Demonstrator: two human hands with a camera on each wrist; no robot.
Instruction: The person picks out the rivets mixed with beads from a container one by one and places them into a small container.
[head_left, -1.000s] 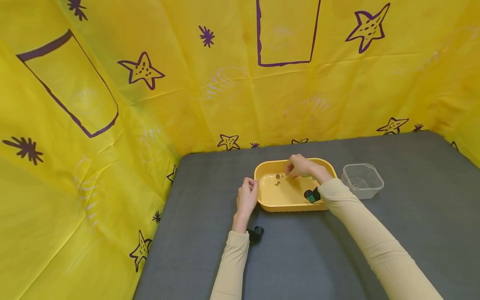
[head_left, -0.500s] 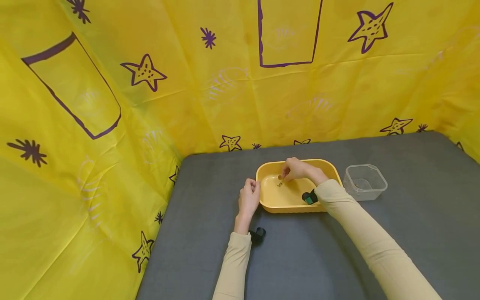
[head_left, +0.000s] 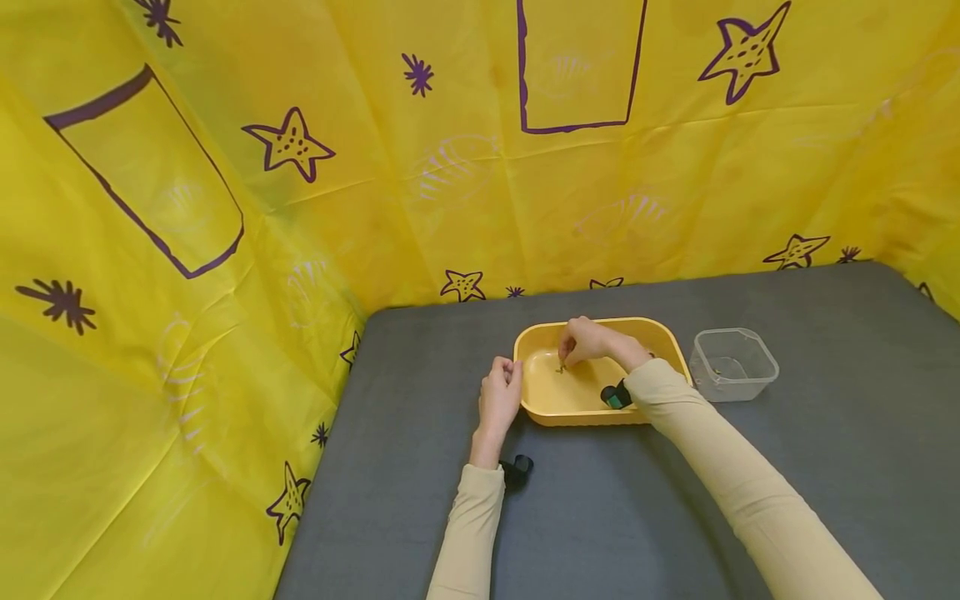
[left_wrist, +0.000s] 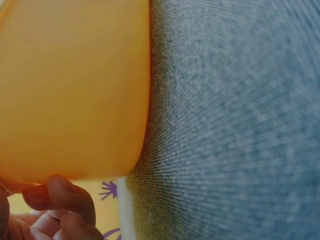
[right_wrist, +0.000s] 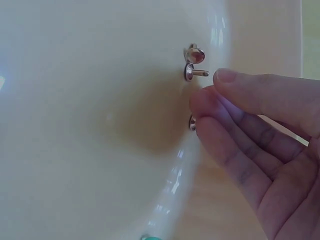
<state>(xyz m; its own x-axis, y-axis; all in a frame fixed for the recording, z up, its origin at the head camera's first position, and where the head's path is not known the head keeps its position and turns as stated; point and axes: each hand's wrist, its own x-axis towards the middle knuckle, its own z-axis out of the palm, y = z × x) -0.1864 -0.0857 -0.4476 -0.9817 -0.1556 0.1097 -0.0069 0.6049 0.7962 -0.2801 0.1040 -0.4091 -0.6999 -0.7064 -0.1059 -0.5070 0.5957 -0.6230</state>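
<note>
My left hand (head_left: 500, 393) grips the left end of a yellow plastic tub (head_left: 551, 410), fingers bent at its rim. The left wrist view shows those fingers (left_wrist: 70, 197) against the tub's end wall. Inside the tub is my right hand (head_left: 587, 342), fingertips down near its floor. Close up in the right wrist view, thumb and forefinger are a little apart beside a small metal rivet (right_wrist: 190, 72) with a pin. A second round-headed rivet (right_wrist: 196, 55) lies against it, and another rivet (right_wrist: 192, 123) is partly hidden behind the fingers. No rivet shows between the fingertips.
Right of the tub stands a clear square plastic container (head_left: 733, 367) with a few tiny pieces in it. Both are on a grey cloth-covered table (head_left: 420, 350). A yellow patterned curtain (head_left: 450, 208) rises behind and at the left.
My right hand has moved left within the tub, over the small pieces, which it now partly covers. My left hand stays at the tub's rim.
</note>
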